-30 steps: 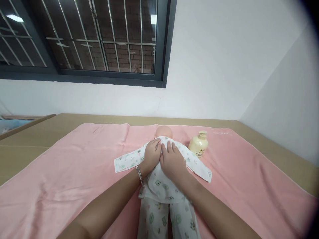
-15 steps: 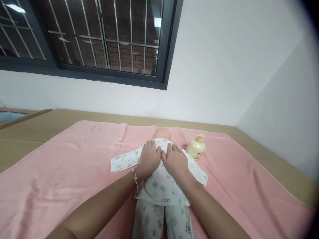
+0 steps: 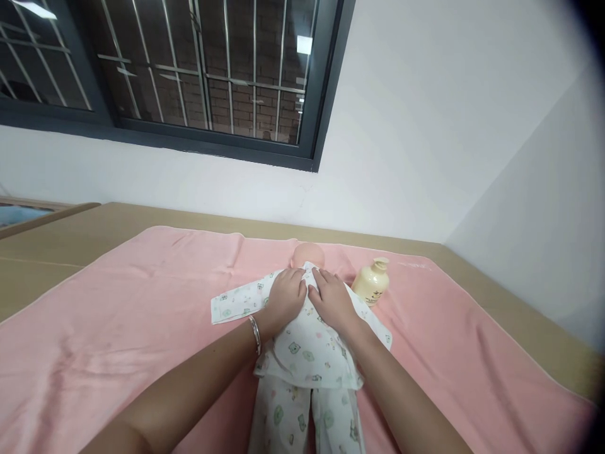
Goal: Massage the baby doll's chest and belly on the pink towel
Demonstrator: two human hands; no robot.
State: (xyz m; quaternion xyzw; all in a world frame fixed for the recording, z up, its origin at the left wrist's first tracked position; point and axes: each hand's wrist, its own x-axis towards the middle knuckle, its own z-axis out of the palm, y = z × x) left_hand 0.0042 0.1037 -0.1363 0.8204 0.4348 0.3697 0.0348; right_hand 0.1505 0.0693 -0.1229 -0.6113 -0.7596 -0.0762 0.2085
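A baby doll [image 3: 308,255] lies on a pink blanket [image 3: 155,277], its head pointing away from me and its face not visible. It wears a white printed top [image 3: 309,356] and matching trousers [image 3: 283,413]. My left hand [image 3: 286,294] rests on the left side of the upper torso, its fingers extended over the cloth. On the other side lies my right hand [image 3: 333,300], also with fingers outstretched, the thumbs close together near the middle. Neither hand grasps anything. One sleeve [image 3: 236,304] stretches out to the left; the other slants down to the right, partly under my right forearm.
Beside the doll's right-hand shoulder a cream pump bottle [image 3: 372,282] leans on the blanket. A wooden surface [image 3: 123,217] borders the blanket, with a white wall [image 3: 392,126] behind. A barred, dark-framed window [image 3: 212,135] is above.
Both hands have shifted slightly on the doll's upper torso, the fingers turning inward and the right fingers drawing closer to the middle. The view has tilted a little. The bottle stays put.
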